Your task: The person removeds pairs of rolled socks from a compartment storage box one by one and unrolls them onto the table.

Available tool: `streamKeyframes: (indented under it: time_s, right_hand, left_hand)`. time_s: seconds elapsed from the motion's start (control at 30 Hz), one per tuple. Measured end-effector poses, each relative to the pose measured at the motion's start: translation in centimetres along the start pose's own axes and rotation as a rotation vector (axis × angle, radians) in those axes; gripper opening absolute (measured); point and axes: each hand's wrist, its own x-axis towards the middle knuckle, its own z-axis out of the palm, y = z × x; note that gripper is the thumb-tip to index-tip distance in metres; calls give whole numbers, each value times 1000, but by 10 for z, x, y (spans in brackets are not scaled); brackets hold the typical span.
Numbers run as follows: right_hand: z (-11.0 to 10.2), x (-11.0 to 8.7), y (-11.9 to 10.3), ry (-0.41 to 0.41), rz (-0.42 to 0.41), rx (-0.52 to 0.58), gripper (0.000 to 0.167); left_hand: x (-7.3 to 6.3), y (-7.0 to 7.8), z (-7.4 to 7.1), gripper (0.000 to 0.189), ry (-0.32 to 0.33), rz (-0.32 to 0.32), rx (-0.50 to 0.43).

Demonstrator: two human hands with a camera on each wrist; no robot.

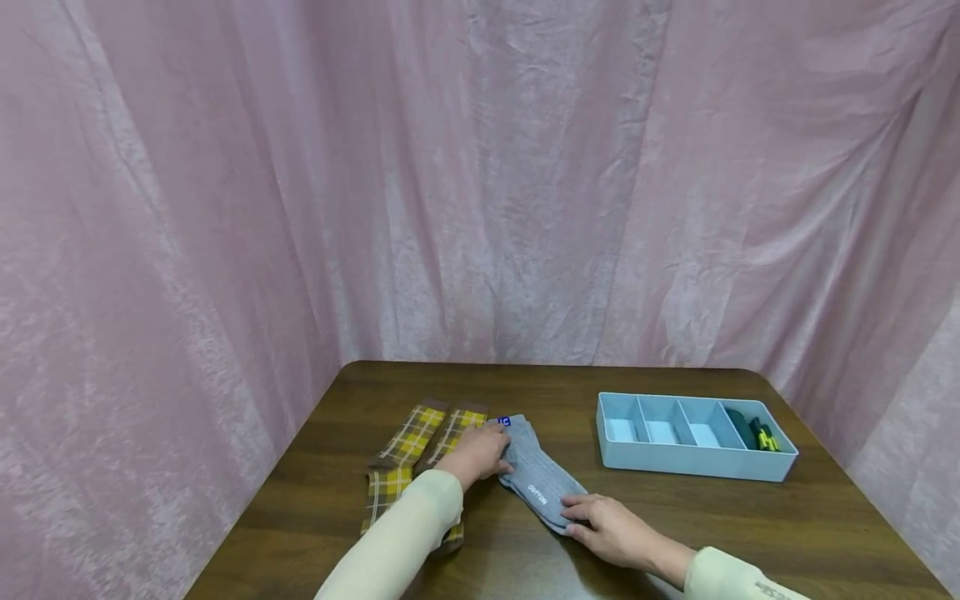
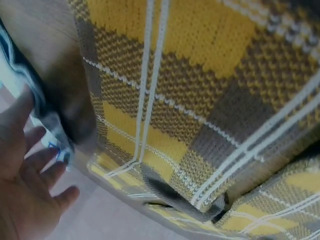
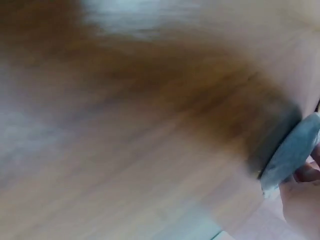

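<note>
Your right hand [image 1: 613,531] pinches the grey socks [image 1: 542,473] at one end; your left hand [image 1: 474,454], fingers loose, touches the opposite end. Socks lie between both. Probably light, soft, floppy, unbreakable; hold both ends.

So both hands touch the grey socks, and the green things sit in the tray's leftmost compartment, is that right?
Not quite: the head view shows the green things in the rightmost compartment of the tray. The left hand and right hand both touch the grey socks.
</note>
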Motion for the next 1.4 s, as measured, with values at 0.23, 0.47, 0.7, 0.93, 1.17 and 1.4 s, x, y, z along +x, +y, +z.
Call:
streamKeyframes:
  time_s: [0.23,0.47,0.7,0.93,1.17,1.4]
  right_hand:
    - [0,12,7,130,-136,-117,30]
    - [2,12,19,-91,-132,-155,45]
    - [7,5,9,-118,-77,-134,49]
    - [12,0,0,-127,-42,-171,51]
    - [24,-4,-1,-94,-10,-184,56]
    - [23,-6,-17,-122,73,-191,56]
  left_hand:
    - [-8,9,3,32,139,-14,-12]
    - [-17,24,-2,63,-38,-15,-149]
    - [-9,25,-5,71,-119,-18,-182]
    - [1,24,-9,70,-157,-1,-223]
    - [9,27,-14,72,-203,-8,-226]
    - [15,30,-16,71,-220,20,-216]
